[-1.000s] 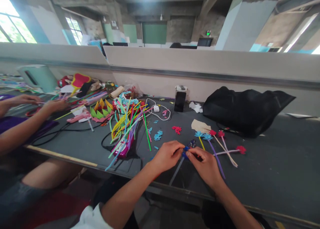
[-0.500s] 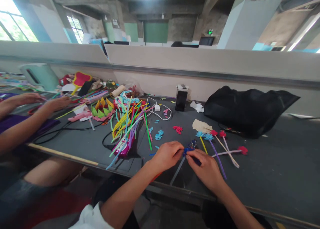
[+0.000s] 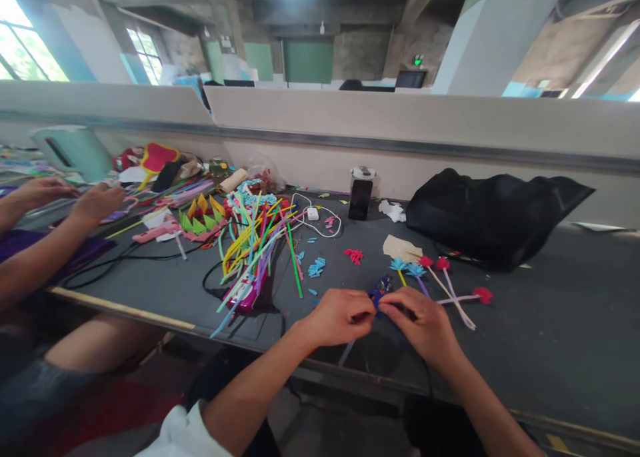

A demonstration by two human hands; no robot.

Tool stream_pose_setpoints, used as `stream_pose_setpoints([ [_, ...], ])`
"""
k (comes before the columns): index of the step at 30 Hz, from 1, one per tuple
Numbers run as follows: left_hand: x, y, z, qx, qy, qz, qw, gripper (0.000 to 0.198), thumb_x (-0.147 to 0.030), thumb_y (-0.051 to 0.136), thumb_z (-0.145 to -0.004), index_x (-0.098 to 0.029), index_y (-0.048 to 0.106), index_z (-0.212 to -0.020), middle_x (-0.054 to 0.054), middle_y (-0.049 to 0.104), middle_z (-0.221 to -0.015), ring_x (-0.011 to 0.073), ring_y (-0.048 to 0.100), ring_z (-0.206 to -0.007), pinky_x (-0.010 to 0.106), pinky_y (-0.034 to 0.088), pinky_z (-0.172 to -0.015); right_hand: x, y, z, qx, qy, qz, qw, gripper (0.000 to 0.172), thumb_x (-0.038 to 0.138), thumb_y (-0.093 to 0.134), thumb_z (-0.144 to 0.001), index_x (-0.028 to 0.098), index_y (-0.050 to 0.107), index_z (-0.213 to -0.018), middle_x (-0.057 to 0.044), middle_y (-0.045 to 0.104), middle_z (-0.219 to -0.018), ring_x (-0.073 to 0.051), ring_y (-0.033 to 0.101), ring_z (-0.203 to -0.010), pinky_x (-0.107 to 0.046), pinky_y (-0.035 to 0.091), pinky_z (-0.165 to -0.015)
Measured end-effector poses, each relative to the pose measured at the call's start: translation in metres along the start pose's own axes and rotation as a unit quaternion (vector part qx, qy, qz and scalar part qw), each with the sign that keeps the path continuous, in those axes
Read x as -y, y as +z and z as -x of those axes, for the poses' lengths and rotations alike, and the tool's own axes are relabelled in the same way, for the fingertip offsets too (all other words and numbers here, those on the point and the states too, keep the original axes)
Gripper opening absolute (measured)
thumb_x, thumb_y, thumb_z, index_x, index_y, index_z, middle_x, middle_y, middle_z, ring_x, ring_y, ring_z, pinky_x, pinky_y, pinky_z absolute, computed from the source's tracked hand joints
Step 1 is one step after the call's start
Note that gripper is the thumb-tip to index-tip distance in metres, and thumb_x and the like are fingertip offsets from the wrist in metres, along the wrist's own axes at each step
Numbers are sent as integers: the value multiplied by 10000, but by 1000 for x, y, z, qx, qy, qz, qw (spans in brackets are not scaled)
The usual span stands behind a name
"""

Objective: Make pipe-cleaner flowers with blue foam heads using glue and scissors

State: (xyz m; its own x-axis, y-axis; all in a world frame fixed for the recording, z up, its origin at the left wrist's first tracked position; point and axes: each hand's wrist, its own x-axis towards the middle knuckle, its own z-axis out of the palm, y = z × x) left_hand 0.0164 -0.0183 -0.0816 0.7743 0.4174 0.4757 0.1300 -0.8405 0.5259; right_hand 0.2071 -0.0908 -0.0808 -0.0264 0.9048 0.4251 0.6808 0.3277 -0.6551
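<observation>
My left hand and my right hand meet near the table's front edge, thumbs and fingers pinched close together. What lies between their fingertips is too small and covered to make out. Just behind the fingertips is a dark blue object with pale specks, its kind unclear. A pale fuzzy stem shows below my left hand. Beside my right hand lie craft flowers on pipe-cleaner stems: blue heads and red heads. Small blue pieces and red pieces lie beyond my left hand.
Colourful pipe cleaners lie across a purple device on the left. A phone stands at the back, near a white cable. A black bag lies at right. Another person's hands work at far left.
Both my hands have shifted slightly toward the front edge, and the fingertips are closer together. Less of the pale stem shows. The other person's hands have moved left.
</observation>
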Motion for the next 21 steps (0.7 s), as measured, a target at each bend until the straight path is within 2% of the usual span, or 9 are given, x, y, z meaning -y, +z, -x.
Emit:
stream_pose_setpoints([
  [3,-1,4,-1,-81,-63,161,982,108,-157,568,-799,-152,668,-758,15,649,-691,108,572,-637,208,421,-619,1,4,-2,-13,84,-101,991,189,390,637,-833,221,715,-801,-19,705,-772,-168,628,-707,-263,480,-635],
  [6,1,8,-2,-133,-136,233,954,133,-214,602,-809,-136,681,-735,13,641,-658,107,556,-610,209,413,-585,4,12,-2,-25,106,-128,986,233,406,621,-834,196,717,-811,-17,698,-730,-166,630,-671,-253,491,-611],
  [8,1,9,-3,-150,-140,223,953,122,-206,611,-800,-136,688,-735,11,639,-653,107,553,-613,210,412,-589,7,17,-1,-32,116,-136,983,242,407,618,-836,188,721,-827,-17,697,-728,-167,630,-673,-249,494,-611],
  [12,1,8,-3,-166,-96,144,971,114,-146,580,-791,-149,686,-747,10,640,-664,109,558,-630,216,413,-614,12,21,3,-36,128,-139,981,251,406,612,-839,181,714,-796,-24,698,-741,-164,621,-654,-249,492,-601],
  [17,3,6,-4,-147,-68,73,984,124,-124,546,-797,-168,649,-744,-2,607,-647,106,532,-613,218,397,-613,19,21,5,-31,120,-126,984,228,389,610,-842,194,711,-780,-19,688,-727,-164,608,-648,-247,474,-587],
  [21,5,7,-4,-118,-52,31,991,113,-125,532,-811,-178,623,-770,-5,590,-663,111,525,-624,218,379,-607,21,17,5,-22,72,-53,996,190,324,579,-868,203,685,-768,-7,640,-680,-144,570,-610,-239,435,-556],
])
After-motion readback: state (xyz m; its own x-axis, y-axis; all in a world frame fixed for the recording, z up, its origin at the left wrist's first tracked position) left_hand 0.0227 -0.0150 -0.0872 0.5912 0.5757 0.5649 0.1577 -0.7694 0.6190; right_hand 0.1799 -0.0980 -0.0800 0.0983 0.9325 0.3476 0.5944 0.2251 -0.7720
